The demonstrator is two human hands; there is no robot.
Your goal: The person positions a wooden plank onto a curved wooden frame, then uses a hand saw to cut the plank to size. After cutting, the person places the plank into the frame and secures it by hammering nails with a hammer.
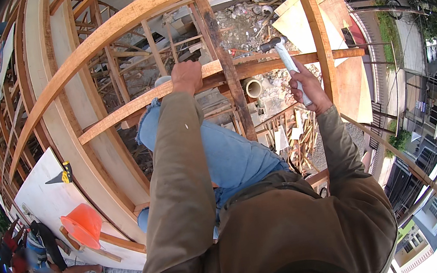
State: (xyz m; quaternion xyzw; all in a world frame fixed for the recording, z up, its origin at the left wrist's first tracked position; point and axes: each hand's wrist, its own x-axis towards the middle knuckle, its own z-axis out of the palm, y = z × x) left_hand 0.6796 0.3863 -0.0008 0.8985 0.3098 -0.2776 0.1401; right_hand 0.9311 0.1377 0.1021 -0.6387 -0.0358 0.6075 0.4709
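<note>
My right hand is closed around the pale handle of a hammer. The hammer's dark head points up and to the left, over the rubble below. My left hand is curled over a light wooden beam, its knuckles upward and its fingertips hidden. That beam runs from the lower left toward a dark, weathered upright post. Behind it a longer, reddish timber reaches to the right, passing under the hammer and meeting another post.
Below the timbers lie rubble and scrap wood. Plywood sheets lie at the right. A yellow-handled saw and an orange-red cone-shaped object rest on a white board at left. People are at the lower left.
</note>
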